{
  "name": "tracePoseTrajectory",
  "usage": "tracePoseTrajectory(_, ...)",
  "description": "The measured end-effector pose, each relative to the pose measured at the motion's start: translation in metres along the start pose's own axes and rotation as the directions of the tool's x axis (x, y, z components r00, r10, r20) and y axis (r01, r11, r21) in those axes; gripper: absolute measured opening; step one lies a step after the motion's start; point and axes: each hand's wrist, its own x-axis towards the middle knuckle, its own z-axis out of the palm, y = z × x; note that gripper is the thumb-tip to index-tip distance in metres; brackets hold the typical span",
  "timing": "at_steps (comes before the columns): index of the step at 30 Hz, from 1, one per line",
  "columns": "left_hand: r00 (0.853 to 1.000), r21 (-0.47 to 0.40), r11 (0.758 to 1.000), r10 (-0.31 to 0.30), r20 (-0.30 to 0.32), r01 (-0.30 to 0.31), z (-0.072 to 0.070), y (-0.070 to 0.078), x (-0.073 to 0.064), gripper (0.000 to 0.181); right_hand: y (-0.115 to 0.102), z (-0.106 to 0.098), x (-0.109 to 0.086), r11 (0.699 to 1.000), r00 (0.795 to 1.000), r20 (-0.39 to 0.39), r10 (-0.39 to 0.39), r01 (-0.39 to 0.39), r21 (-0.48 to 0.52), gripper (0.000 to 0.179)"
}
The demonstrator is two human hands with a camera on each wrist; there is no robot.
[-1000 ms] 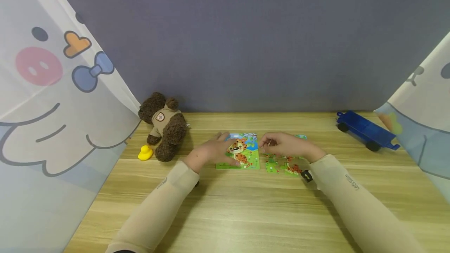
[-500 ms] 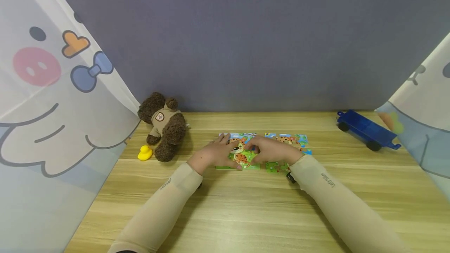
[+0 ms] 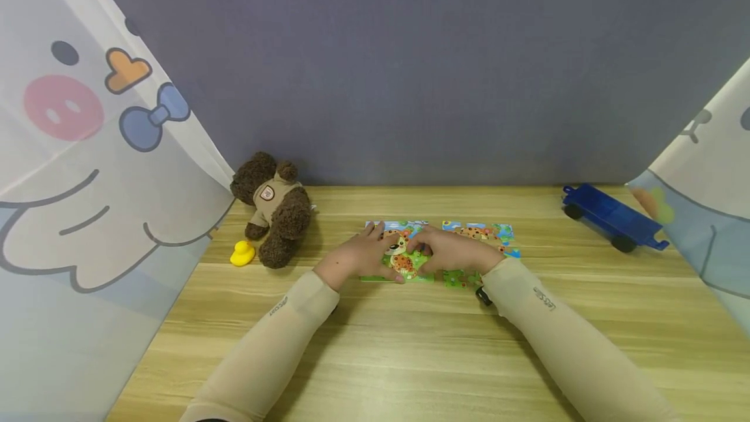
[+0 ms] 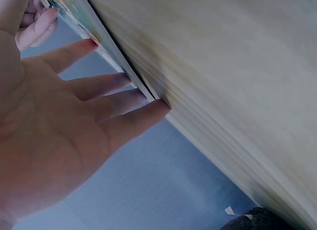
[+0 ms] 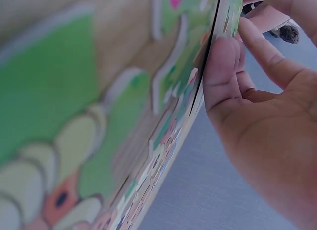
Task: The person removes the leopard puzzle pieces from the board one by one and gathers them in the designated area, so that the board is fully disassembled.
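Note:
A square leopard picture puzzle board [image 3: 404,264] lies on the table. My left hand [image 3: 366,254] rests over its left side with fingers spread; in the left wrist view the fingertips [image 4: 121,80] of that hand touch the board's edge. My right hand [image 3: 454,251] bends over the board's right side. In the right wrist view its thumb and forefinger come down close together at the board's surface; whether a piece is between them is hidden. Loose puzzle pieces [image 3: 480,233] lie to the right of the board, partly under the right hand and forearm, and appear large in the right wrist view [image 5: 124,96].
A brown teddy bear [image 3: 287,217] lies at the back left, beside a yellow rubber duck [image 3: 243,253]. At the back right stands a blue toy wagon [image 3: 612,213] with black wheels. A grey panel [image 3: 410,83] rises behind the table, with printed curtains [image 3: 88,181] at both sides.
My right hand has moved left from above the loose pieces onto the board's right side, uncovering upper pieces, and stays there since half a second ago. My left hand has shifted slightly right.

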Motion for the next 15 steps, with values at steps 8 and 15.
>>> tracePoseTrajectory(8, 1.0, 0.007, 1.0, -0.005, 0.002, 0.005, 0.0001, -0.0009, 0.0017, 0.102, -0.0036, -0.001, -0.0045, 0.999, 0.999, 0.009, -0.035, 0.036, -0.022, 0.038)
tracePoseTrajectory(15, 1.0, 0.0, 1.0, -0.011, 0.013, 0.011, -0.0012, -0.0004, 0.0014, 0.102, -0.0035, -0.0005, -0.0061, 0.998, 0.998, 0.01, -0.06, 0.06, -0.008, 0.038)
